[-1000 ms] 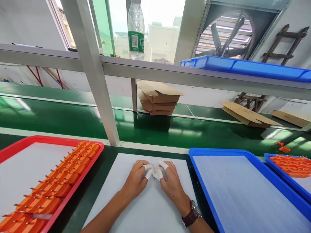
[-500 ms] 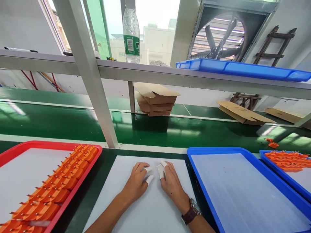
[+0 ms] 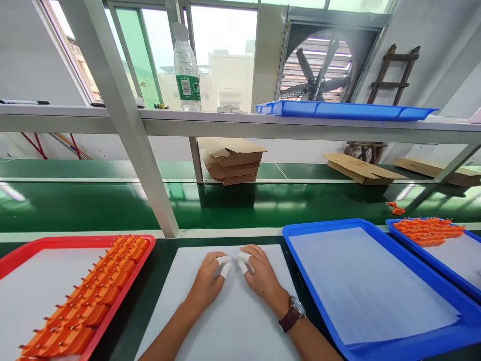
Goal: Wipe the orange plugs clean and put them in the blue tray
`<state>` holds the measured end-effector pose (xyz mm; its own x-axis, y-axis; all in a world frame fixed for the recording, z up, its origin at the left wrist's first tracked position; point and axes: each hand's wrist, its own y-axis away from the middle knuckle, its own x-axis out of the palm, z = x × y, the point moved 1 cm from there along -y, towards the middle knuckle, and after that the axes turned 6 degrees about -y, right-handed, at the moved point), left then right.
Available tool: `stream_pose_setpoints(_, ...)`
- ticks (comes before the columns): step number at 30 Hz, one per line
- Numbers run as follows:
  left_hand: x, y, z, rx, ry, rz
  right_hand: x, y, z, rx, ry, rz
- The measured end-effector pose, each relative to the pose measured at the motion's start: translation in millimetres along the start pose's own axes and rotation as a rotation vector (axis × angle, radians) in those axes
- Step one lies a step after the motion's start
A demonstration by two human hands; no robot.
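My left hand [image 3: 208, 282] rests on a white board [image 3: 236, 321]. White coverings wrap its thumb and index fingertip, which are slightly apart with nothing visible between them. Facing it across a small gap, my right hand [image 3: 262, 276] lies on the same board. Its thumb and index finger wear similar white coverings and curve apart, also with nothing visible in them. A wristwatch [image 3: 293, 315] with a dark strap is on the right wrist. The undersides of both hands are hidden.
On the left, a red tray [image 3: 33, 243] holds rows of orange parts [image 3: 90, 296] with metal pins. A paper-lined blue tray [image 3: 313, 296] stands right, beside another blue tray [image 3: 473, 281] with orange parts. Behind runs a green conveyor [image 3: 233, 210]; a metal post [image 3: 124, 120] rises near the board.
The view has tilted up and shifted slightly right. My right thumb and fingers have changed pose, and the loose-looking white edge at its fingertips no longer shows. My left hand stays nearly the same.
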<state>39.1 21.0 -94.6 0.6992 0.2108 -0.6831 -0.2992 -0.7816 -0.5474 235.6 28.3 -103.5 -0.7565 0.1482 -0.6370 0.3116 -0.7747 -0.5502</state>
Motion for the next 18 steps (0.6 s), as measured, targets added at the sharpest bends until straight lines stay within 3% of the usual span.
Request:
stream_pose_setpoints(4,-0.3,-2,1,-0.105,0.036,0.101,7,2,-1,0.090,0.084,0.120)
stream_pose_setpoints(9,-4.3,-5,-4,-0.129,0.029,0.211,4,0,3,0.145,0.128,0.088)
stream_pose_setpoints(11,-6.4,-7,-5,-0.140,0.028,0.234,-3,-2,5,0.144,0.099,0.001)
stream_pose_setpoints(15,-9.0,-9,-4,-0.183,0.039,0.277,-20,-4,5,0.099,0.013,-0.304)
stream_pose_setpoints(18,-9.3,-9,-2,-0.208,0.058,0.315,-28,-6,4,0.066,0.000,-0.369)
